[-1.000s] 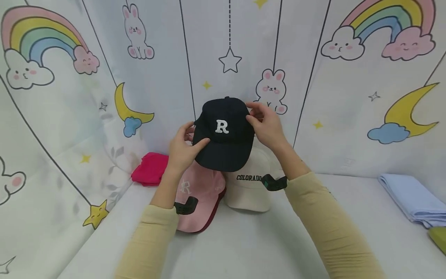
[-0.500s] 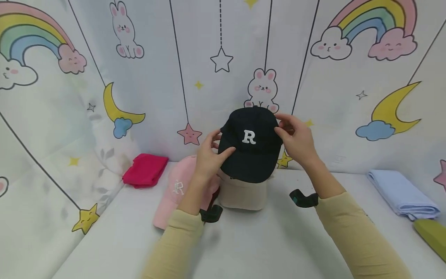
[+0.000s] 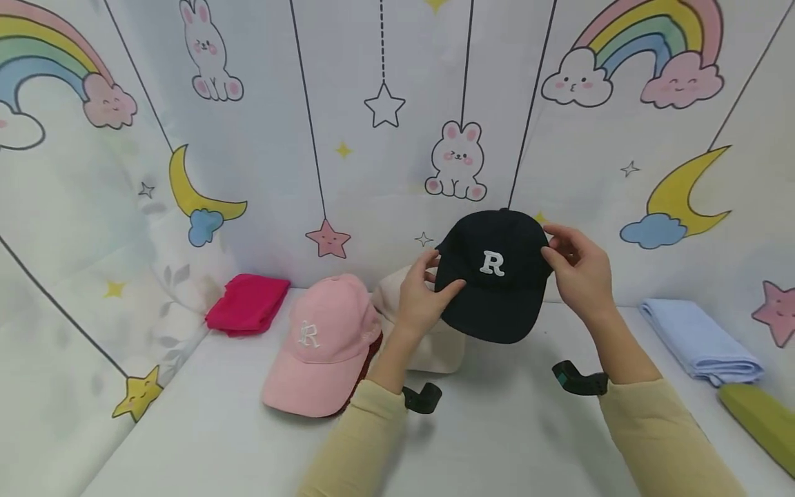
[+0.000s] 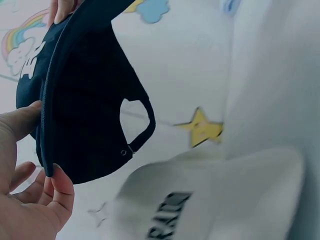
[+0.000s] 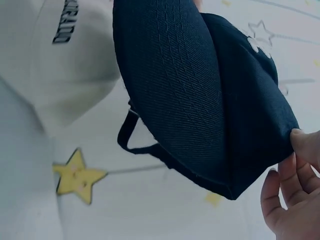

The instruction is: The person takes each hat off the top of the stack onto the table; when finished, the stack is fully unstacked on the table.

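Both hands hold up a black baseball cap [image 3: 497, 276] with a white letter R on its front, brim toward me and tipped down. My left hand [image 3: 422, 293] pinches the brim's left edge, thumb on top and fingers beneath, as the left wrist view shows. At the crown's right side, my right hand [image 3: 580, 269] pinches the fabric between thumb and fingers. In the left wrist view the cap's dark hollow and back strap [image 4: 142, 132] show. Behind the left hand stands a cream cap [image 3: 444, 348], partly hidden; its dark lettering shows in the wrist views.
A pink cap [image 3: 329, 321] rests on the white table [image 3: 205, 414] left of the cream one, with a dark red edge beneath it. Farther left lies a folded red cloth [image 3: 248, 304]. On the right are a folded light blue cloth [image 3: 702, 338] and a green item [image 3: 760, 421].
Both hands have carried the black cap to the right and slightly lower, away from in front of the pink and cream caps. The head view has turned slightly right.
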Tool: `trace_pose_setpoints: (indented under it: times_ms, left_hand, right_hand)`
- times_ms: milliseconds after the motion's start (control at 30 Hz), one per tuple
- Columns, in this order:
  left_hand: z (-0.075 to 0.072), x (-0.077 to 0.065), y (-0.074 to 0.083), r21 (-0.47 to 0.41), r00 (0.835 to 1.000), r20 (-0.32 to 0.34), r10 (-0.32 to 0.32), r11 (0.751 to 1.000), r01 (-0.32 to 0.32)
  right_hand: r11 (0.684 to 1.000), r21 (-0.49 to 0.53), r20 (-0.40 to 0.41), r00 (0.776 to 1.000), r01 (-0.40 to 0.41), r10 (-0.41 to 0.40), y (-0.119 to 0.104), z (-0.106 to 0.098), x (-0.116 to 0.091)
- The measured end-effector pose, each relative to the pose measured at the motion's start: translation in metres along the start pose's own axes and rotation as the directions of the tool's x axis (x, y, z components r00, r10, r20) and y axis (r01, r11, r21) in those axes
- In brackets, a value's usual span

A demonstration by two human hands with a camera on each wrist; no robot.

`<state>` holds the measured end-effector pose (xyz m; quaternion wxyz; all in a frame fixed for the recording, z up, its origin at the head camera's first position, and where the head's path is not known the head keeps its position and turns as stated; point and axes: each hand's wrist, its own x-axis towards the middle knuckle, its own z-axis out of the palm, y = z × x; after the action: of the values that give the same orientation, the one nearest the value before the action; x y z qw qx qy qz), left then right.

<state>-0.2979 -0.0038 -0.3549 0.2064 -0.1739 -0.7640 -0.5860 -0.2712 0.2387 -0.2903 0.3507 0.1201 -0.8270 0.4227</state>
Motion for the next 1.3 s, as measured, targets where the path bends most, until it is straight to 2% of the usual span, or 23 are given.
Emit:
trace_pose_setpoints:
  times_ms: [267, 367, 500, 600, 733, 867, 1033, 1100, 1200, 1300]
  left_hand:
    - [0.042, -0.02, -0.008, -0.031, 1.0, -0.019, -0.022, 0.999, 0.021]
    - [0.057, -0.028, -0.011, -0.053, 0.998, 0.0, -0.055, 0.997, 0.055]
    - [0.072, -0.038, -0.017, -0.029, 0.995, 0.045, -0.091, 0.995, 0.092]
    - [0.081, -0.044, -0.026, 0.016, 0.993, 0.084, -0.084, 0.996, 0.083]
    - [0.09, -0.051, -0.037, 0.063, 0.987, 0.129, -0.1, 0.994, 0.092]
    - [0.094, -0.056, -0.041, 0.096, 0.977, 0.165, -0.135, 0.988, 0.12]
    - [0.094, -0.06, -0.039, 0.155, 0.949, 0.219, -0.229, 0.968, 0.198]
    - [0.092, -0.062, -0.036, 0.192, 0.936, 0.234, -0.263, 0.956, 0.22]
    - [0.09, -0.063, -0.033, 0.252, 0.929, 0.25, -0.272, 0.945, 0.209]
    - [0.089, -0.063, -0.033, 0.299, 0.923, 0.27, -0.273, 0.935, 0.19]
  right_hand:
    - [0.998, -0.038, -0.025, 0.999, -0.043, 0.043, 0.034, -0.015, -0.017]
    - [0.995, -0.062, -0.034, 0.996, -0.083, 0.081, 0.048, -0.016, -0.023]
    - [0.986, -0.074, -0.055, 0.988, -0.15, 0.146, 0.067, -0.015, -0.033]
    - [0.976, -0.074, -0.073, 0.977, -0.204, 0.199, 0.081, -0.014, -0.04]
    - [0.957, -0.113, -0.059, 0.963, -0.267, 0.262, 0.096, -0.013, -0.048]
    - [0.94, -0.157, 0.004, 0.952, -0.303, 0.307, 0.105, -0.014, -0.056]
    - [0.928, -0.174, 0.115, 0.929, -0.329, 0.351, 0.11, -0.017, -0.064]
    - [0.927, -0.173, 0.198, 0.91, -0.332, 0.363, 0.11, -0.017, -0.066]
    - [0.936, -0.157, 0.347, 0.869, -0.316, 0.352, 0.111, -0.017, -0.068]
    - [0.941, -0.156, 0.435, 0.835, -0.3, 0.338, 0.112, -0.017, -0.07]
